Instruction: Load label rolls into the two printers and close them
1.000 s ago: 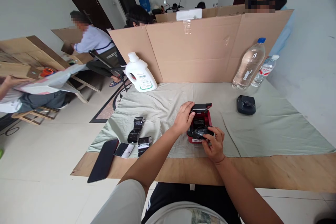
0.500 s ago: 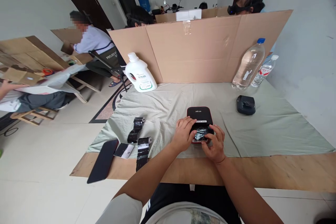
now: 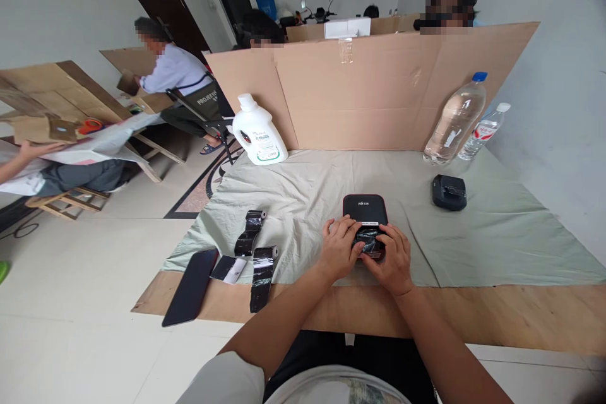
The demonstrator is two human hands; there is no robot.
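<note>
A black box-like device (image 3: 364,205) with rounded corners and a red rim lies on the cloth in front of me. White lettering marks its far part, and a white strip crosses its middle. Shiny dark film (image 3: 368,240) shows in its near part. My left hand (image 3: 338,246) is on the device's left side, fingers bent over the white strip and thumb on the film. My right hand (image 3: 392,259) grips the right side with curled fingers, its thumb at the near edge. Fingers cover part of the film and the device's sides.
To the left lie two shiny black rolls (image 3: 249,233), partly unrolled, a small black-and-white card (image 3: 228,269) and a dark flat slab (image 3: 190,287). A small black device (image 3: 449,192) sits right. A white jug (image 3: 258,132) and two bottles (image 3: 457,117) stand before the cardboard panel (image 3: 355,101).
My right hand's fingers have closed in around the device's right side and near edge. My left hand has shifted slightly on the device. The whole view has moved a little.
</note>
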